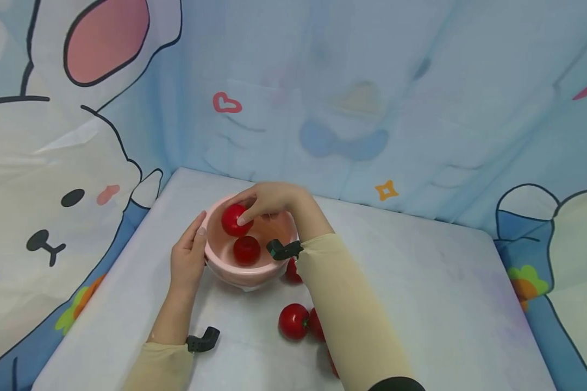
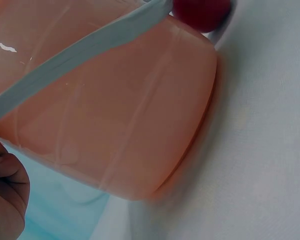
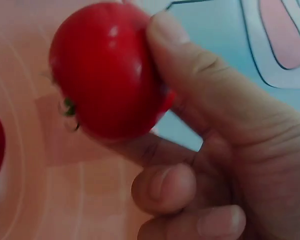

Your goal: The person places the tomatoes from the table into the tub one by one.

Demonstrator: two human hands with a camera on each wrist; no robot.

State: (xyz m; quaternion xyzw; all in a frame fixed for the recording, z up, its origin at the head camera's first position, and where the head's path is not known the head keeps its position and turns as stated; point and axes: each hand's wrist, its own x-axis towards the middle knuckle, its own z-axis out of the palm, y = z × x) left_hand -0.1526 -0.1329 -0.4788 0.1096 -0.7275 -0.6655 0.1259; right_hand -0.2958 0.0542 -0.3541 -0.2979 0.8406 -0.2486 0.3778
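Note:
My right hand (image 1: 274, 200) pinches a red tomato (image 1: 233, 219) between thumb and fingers, inside the mouth of a pink bowl (image 1: 244, 275). In the right wrist view a green stem shows on this tomato (image 3: 107, 70). Another tomato (image 1: 247, 251) lies in the bowl, just below the held one. At the bowl's left side my left hand (image 1: 188, 260) grips the wall, its thumb near the rim. The left wrist view shows the bowl's outside (image 2: 115, 115) with a pale band (image 2: 80, 57) across it, and curled fingers at the left edge.
On the white table (image 1: 450, 304), a tomato (image 1: 293, 272) sits beside the bowl, partly behind the right sleeve. Nearer the front lie a tomato (image 1: 293, 321) and others half hidden by that sleeve (image 1: 357, 309). A patterned blue curtain (image 1: 283, 136) hangs behind the table.

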